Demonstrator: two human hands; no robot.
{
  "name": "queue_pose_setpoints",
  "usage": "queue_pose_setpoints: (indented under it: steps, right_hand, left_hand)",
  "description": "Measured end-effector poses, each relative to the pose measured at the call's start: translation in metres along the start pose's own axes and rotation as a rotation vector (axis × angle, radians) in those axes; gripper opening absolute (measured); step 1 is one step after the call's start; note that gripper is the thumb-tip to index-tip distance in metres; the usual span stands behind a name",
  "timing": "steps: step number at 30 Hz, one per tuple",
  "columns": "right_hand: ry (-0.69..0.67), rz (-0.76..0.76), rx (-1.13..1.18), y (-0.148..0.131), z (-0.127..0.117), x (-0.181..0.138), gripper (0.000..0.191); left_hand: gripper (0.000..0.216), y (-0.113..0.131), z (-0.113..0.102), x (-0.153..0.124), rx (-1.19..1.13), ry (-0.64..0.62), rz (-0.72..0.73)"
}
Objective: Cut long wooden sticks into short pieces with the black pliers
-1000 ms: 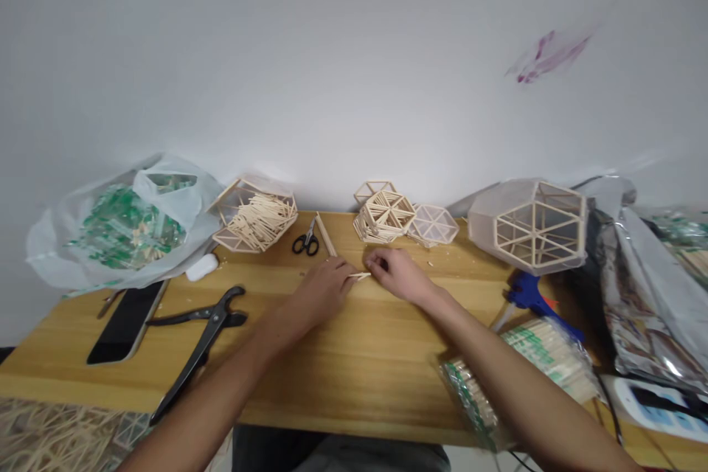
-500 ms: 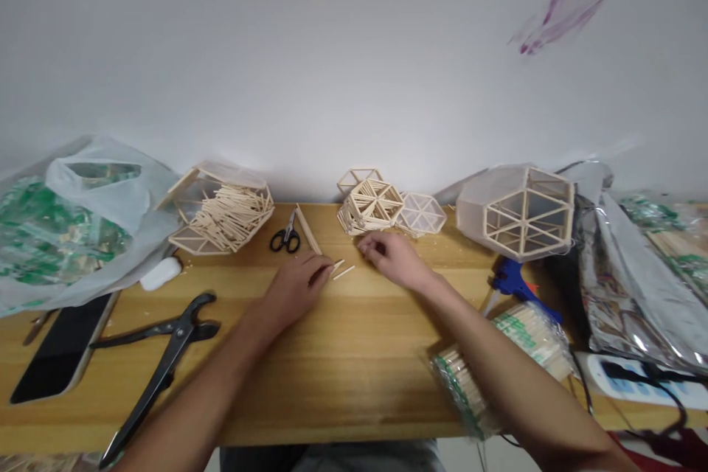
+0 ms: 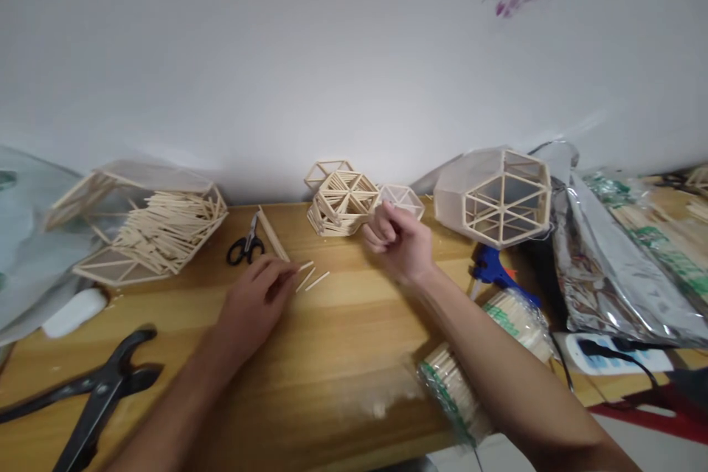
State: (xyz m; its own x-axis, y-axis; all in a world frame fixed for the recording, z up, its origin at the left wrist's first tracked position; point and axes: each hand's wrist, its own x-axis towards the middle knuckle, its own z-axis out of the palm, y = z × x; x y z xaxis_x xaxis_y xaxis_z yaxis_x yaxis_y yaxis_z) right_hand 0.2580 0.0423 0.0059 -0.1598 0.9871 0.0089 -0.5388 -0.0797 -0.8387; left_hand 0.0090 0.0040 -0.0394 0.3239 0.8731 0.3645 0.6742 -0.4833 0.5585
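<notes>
My left hand (image 3: 257,299) rests low over the table with its fingers pinched together. A short wooden stick (image 3: 306,265) pokes out at its fingertips. Just beside them, two more short sticks (image 3: 317,281) lie on the wood. My right hand (image 3: 399,240) is curled closed in front of a small hexagonal lattice panel (image 3: 399,197); whatever its fingers may hold is hidden. Left of it stands a stack of hexagonal stick frames (image 3: 346,199). Longer sticks (image 3: 273,234) and black-handled scissors (image 3: 245,242) lie behind my left hand.
At left are an open lantern-like frame full of sticks (image 3: 166,232), a white case (image 3: 74,312) and black pliers (image 3: 105,387). To the right are a covered hexagonal frame (image 3: 470,195), a blue glue gun (image 3: 491,265), bagged sticks (image 3: 450,383) and a power strip (image 3: 619,355).
The view has swung to the right, so things appear further left. My right hand has lifted and curled tighter. Another short stick now shows beside my left fingertips.
</notes>
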Motion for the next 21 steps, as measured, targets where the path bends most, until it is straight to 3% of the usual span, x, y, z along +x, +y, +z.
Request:
queue_pose_setpoints:
  steps: [5,15,21]
  right_hand:
    - [-0.026,0.059,0.161,-0.006,-0.003,0.002,0.060]
    - [-0.013,0.095,0.197,0.000,-0.002,0.001,0.054]
    - [-0.049,0.127,0.032,0.008,-0.001,-0.002,0.038]
  left_hand:
    - [0.016,-0.001,0.002,-0.003,0.044,0.005,-0.006]
    - [0.019,-0.001,-0.001,-0.010,0.122,0.030,-0.103]
    - [0.022,0.001,-0.001,-0.009,0.014,0.109,-0.298]
